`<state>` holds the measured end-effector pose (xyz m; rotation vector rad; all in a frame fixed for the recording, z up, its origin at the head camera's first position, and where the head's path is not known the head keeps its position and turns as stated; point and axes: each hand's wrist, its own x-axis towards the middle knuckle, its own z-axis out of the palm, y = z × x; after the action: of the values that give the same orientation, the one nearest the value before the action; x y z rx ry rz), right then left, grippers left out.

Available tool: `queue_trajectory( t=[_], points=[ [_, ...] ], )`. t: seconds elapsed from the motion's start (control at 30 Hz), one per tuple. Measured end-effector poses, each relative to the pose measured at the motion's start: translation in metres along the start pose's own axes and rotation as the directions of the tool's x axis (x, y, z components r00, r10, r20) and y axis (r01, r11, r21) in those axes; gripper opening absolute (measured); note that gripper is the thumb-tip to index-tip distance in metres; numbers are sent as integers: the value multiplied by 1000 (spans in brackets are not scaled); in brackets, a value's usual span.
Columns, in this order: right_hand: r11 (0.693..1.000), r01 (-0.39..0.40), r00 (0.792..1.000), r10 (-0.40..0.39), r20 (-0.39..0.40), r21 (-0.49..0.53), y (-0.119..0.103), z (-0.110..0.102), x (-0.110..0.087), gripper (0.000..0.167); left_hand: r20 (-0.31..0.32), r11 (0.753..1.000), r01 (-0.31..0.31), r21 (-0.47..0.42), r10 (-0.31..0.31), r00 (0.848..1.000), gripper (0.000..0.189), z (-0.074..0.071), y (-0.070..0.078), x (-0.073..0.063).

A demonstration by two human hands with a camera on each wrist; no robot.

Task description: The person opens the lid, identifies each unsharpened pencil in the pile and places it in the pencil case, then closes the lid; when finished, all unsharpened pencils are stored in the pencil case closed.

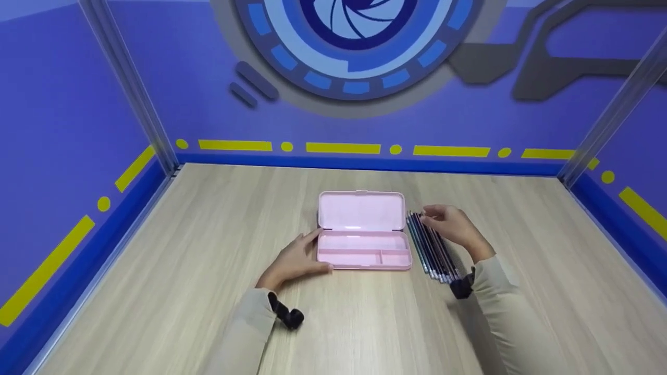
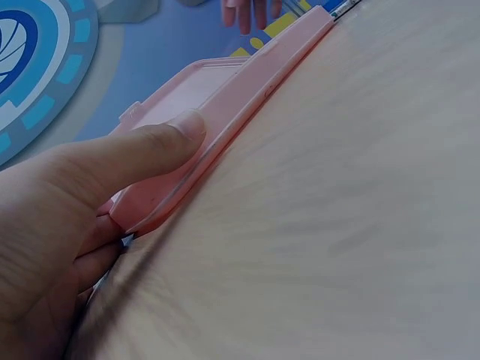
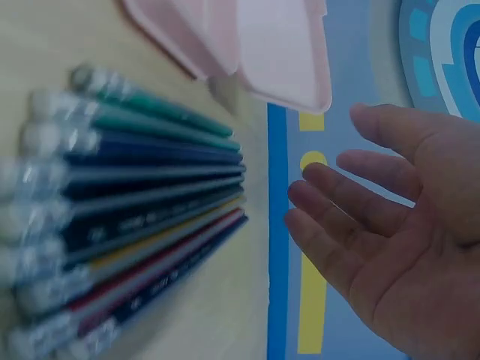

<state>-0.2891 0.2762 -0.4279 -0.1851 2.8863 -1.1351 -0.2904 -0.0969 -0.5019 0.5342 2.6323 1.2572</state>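
Note:
A pink pencil case (image 1: 365, 259) lies with its lid (image 1: 361, 210) raised at the back; its divided compartments hold nothing. My left hand (image 1: 296, 260) grips the case's left end, and in the left wrist view the thumb (image 2: 169, 142) lies along the front wall while the other fingers go behind the end. To the right of the case several pencils (image 1: 432, 250) lie side by side, their white eraser ends toward me. Over their far ends hovers my right hand (image 1: 452, 225), holding nothing; the right wrist view shows its fingers (image 3: 352, 202) spread and loosely bent, apart from the pencils.
The wooden table (image 1: 208, 234) carries the case and pencils. Blue printed panels (image 1: 333, 130) with yellow dashes stand along its back and sides, joined by metal corner posts (image 1: 130, 88). Black wrist cameras (image 1: 292, 317) are strapped at both sleeves.

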Motion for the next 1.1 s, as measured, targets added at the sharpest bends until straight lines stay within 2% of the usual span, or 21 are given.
queue_trajectory(
  t=[0.27,0.43,0.63,0.8,1.1],
  points=[
    [995,4,1000,-5,-15,-98,11,2,-8,41,-20,1000,3,-2,-3,1000,101,-2,-4,-4],
    [993,-21,1000,23,16,-119,23,0,-18,42,-21,1000,3,3,-3,1000,102,0,-4,-5],
    [989,-92,992,101,70,-119,35,0,-27,41,-16,1000,0,13,0,1000,101,2,-3,-5],
    [988,-111,988,121,95,-106,39,-3,-30,40,-12,1000,-5,16,5,1000,102,1,-1,-3],
    [987,-161,979,162,126,-21,42,-7,-33,38,-3,1000,8,12,-8,1000,103,2,1,2]
  ],
)
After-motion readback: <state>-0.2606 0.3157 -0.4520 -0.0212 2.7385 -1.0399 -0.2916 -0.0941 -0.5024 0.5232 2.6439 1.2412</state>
